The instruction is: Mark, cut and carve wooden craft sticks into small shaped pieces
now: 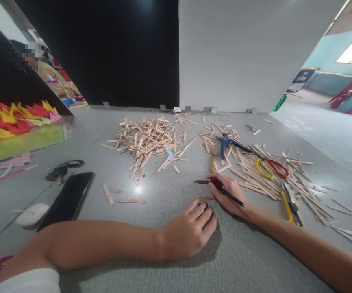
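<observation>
My right hand [228, 193] is closed around a slim, dark, pen-like tool [229, 196], held like a pen with its pointed tip toward the left. Beneath it, a wooden craft stick [205, 198] lies on the table. My left hand [194, 232] rests palm down with curled fingers, its fingertips pressing the left end of that stick. Behind my right hand stands a short yellow strip [211, 165]. A yellow and black utility knife [290, 205] lies right of my right hand, beyond scissors with red and yellow handles [275, 169] and blue-handled pliers [229, 144].
A loose pile of craft sticks [151, 138] spreads across the middle; more sticks [258, 179] lie at right. On the left are a phone [68, 199], keys [60, 173], a white mouse-like object [32, 215] and a box of folded paper [20, 144]. Upright panels [240, 57] rise behind. Another person sits far left.
</observation>
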{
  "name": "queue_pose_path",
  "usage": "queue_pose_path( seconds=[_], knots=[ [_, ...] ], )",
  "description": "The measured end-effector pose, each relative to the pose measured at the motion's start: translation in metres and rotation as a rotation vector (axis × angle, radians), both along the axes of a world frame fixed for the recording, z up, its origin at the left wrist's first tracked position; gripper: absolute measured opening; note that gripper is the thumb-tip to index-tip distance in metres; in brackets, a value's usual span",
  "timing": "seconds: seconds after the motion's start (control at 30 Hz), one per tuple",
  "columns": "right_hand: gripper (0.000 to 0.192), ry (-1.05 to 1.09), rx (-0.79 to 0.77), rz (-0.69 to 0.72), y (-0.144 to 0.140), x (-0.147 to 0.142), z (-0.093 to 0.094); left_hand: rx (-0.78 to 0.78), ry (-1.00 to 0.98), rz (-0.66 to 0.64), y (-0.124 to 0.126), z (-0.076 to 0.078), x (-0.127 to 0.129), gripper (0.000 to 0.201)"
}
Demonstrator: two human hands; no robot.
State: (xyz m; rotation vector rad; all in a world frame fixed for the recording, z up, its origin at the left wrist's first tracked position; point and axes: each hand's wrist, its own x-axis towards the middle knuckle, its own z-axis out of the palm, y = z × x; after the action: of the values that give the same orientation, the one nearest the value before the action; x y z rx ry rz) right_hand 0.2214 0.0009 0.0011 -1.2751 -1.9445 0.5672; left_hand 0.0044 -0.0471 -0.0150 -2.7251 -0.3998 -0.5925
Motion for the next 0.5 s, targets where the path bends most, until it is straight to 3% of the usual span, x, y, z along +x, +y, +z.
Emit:
queue_pose_path(
  seconds=[0.4, 0.5],
  knots=[
    [0.009, -0.022, 0.025, 0.099, 0.0008, 0.0030, -0.0066, 0.011, 0.010, -0.012, 0.0033, -0.0024, -0.0002, 0.033],
    [0.010, -0.017, 0.033, 0.103, 0.0009, 0.0014, -0.0048, 0.052, -0.068, -0.038, -0.0005, 0.0002, -0.0005, 0.029]
  ],
)
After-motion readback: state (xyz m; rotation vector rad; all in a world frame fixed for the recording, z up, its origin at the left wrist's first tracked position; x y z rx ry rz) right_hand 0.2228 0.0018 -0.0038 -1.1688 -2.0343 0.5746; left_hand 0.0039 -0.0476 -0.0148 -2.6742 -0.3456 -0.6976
